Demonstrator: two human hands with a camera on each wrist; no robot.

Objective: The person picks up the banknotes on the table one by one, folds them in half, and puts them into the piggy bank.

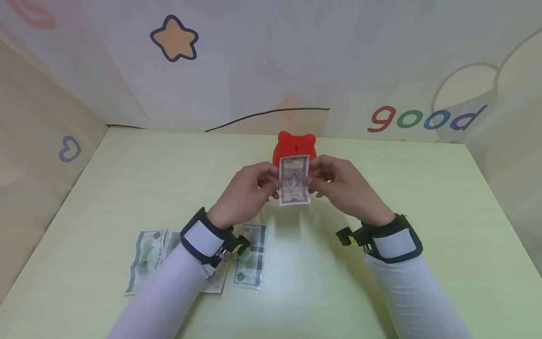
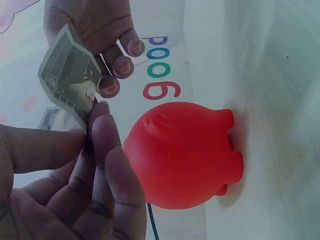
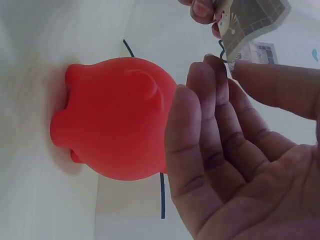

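Observation:
Between both hands a small purple-and-cream banknote (image 1: 294, 181) is held up, a little creased in the wrist views. My left hand (image 1: 250, 190) pinches its left edge between thumb and fingers. At the opposite edge, the thumb and fingertips of my right hand (image 1: 340, 181) pinch the note. Just beyond it stands a red piggy bank (image 1: 292, 141) with two round ears and a dark slot on top; the note covers part of it in the head view. Both wrist views show the piggy bank (image 2: 180, 155) upright on its short legs.
Several banknotes lie at the front left of the pale table (image 1: 423, 188): a green one (image 1: 146, 259) at far left, another green one (image 1: 250, 259) nearer the middle, others partly hidden under the left forearm. A printed curtain (image 1: 254, 61) hangs along the table's back edge.

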